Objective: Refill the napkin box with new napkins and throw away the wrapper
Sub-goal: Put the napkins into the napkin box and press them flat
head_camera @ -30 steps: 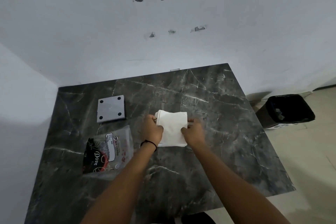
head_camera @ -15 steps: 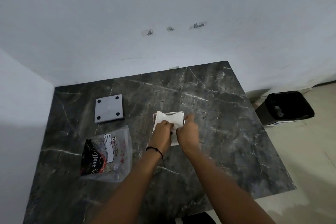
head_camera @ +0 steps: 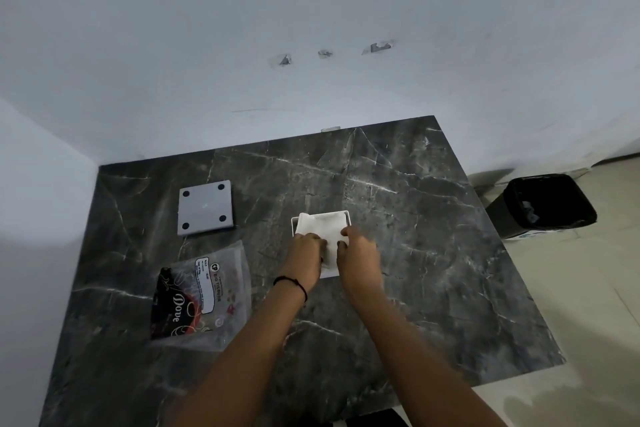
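Observation:
A white square napkin box [head_camera: 347, 215] stands in the middle of the dark marble table [head_camera: 433, 253]. A stack of white napkins [head_camera: 323, 227] sits in its open top. My left hand [head_camera: 304, 258] presses on the stack's near left part. My right hand [head_camera: 358, 253] presses on its near right part, fingers curled over the edge. The clear plastic wrapper [head_camera: 204, 295] with black and red print lies flat on the table to the left of my left forearm.
A grey square plate [head_camera: 205, 207] with a black dot at each corner lies at the table's back left. A black bin [head_camera: 549, 206] with a black liner stands on the floor past the table's right edge. White walls close off the back and the left.
The napkin stack has gone from held above the table down into the white box. Both hands have closed in over the stack's near side.

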